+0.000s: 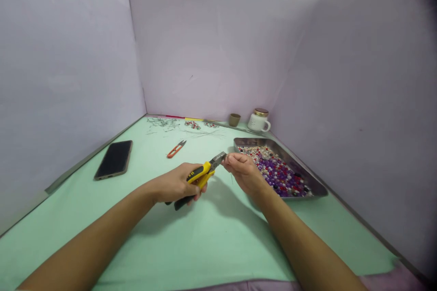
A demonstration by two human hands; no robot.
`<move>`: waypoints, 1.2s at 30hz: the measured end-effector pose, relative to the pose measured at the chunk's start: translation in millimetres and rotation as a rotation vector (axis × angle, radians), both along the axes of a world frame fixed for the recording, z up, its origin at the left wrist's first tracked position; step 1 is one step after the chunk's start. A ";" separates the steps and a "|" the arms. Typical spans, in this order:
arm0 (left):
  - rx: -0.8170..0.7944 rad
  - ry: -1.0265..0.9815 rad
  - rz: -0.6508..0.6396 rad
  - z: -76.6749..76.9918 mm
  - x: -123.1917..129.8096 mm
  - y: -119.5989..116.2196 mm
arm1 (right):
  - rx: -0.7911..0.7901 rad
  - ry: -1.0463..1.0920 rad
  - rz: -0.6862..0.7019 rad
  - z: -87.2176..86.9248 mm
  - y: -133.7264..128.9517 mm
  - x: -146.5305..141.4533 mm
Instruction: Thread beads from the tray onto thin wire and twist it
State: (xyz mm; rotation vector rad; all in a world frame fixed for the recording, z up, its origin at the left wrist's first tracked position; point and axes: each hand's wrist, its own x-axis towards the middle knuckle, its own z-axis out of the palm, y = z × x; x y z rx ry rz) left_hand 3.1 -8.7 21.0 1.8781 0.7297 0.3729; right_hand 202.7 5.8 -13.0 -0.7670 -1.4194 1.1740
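My left hand (180, 184) is closed around the handles of yellow-and-black pliers (202, 173). The metal jaws point up and to the right, and their tips meet the fingertips of my right hand (243, 167). That hand is pinched shut. A thin wire (232, 178) hangs down below its fingers; the part between the fingertips is hidden. Just right of my right hand stands a metal tray (316, 189) full of purple, red, white and black beads (276, 170).
Orange thread snips (176, 149) lie beyond the pliers, and a phone (114, 159) is at left. Farther back are wire pieces (164, 122), beaded clusters (193, 125), a small brown cup (234, 119) and a lidded white mug (258, 121). Pale partition walls (218, 45) enclose the table.
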 end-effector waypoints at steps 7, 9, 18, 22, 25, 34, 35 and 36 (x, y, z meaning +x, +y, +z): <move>0.074 0.010 0.023 -5.9 2.0 2.5 | -0.122 0.202 0.113 -2.1 0.0 -2.7; 0.324 0.194 0.162 -11.7 3.4 2.9 | -0.180 0.215 0.084 -3.6 0.7 -5.3; 0.944 0.794 0.509 -29.9 24.2 -6.4 | -0.356 0.220 -0.063 -8.3 2.9 -12.1; 0.552 0.460 0.355 -20.5 16.5 -5.7 | -0.168 0.090 -0.071 -12.6 6.1 -6.6; 0.088 0.112 0.176 -12.7 7.1 -2.1 | -0.003 -0.016 -0.083 -13.1 7.5 -2.3; -0.347 -0.177 0.070 -9.5 3.5 5.0 | 0.027 -0.072 -0.118 -10.3 8.3 -2.9; -0.317 -0.156 0.078 -9.3 4.0 4.9 | 0.018 -0.072 -0.122 -10.5 8.5 -3.0; -0.288 -0.131 0.086 -9.1 4.5 4.6 | 0.009 -0.071 -0.126 -10.6 8.5 -3.1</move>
